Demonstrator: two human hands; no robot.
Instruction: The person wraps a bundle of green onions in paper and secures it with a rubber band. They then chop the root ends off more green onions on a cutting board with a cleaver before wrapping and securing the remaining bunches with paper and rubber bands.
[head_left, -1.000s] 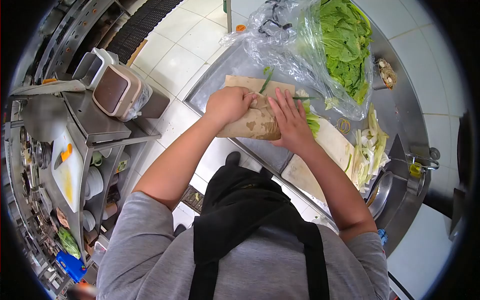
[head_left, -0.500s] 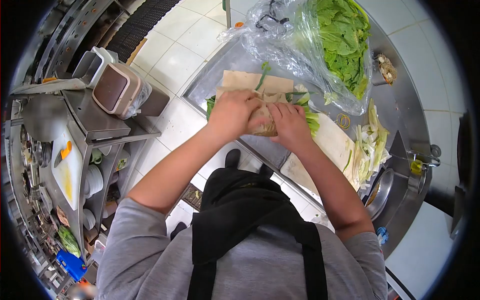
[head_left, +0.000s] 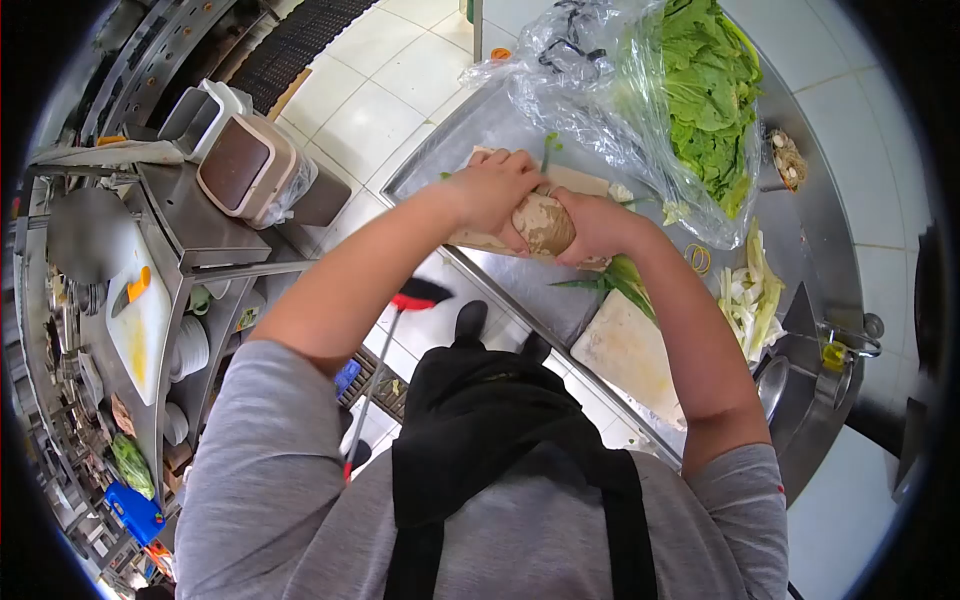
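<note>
A damp-stained brown paper roll [head_left: 543,224] is gripped between my two hands above the steel counter [head_left: 430,165]. My left hand [head_left: 492,197] wraps over its left side, fingers bent. On its right side my right hand [head_left: 597,228] is closed round it. Green leaves [head_left: 622,280] stick out below my right hand, beside a worn white cutting board [head_left: 630,350]. More flat brown paper [head_left: 580,181] lies under and behind the roll. Whatever is inside the roll is hidden.
A clear plastic bag [head_left: 590,105] and leafy greens [head_left: 708,110] lie at the counter's back. Trimmed pale stalks [head_left: 752,295] and yellow rubber bands [head_left: 698,259] sit to the right. A red-and-black broom [head_left: 420,294] is on the floor, left of my feet.
The paper has become a tighter, rounder roll between my hands. Leaves now stick out lower right, over the cutting board's edge. The broom has come into view on the floor.
</note>
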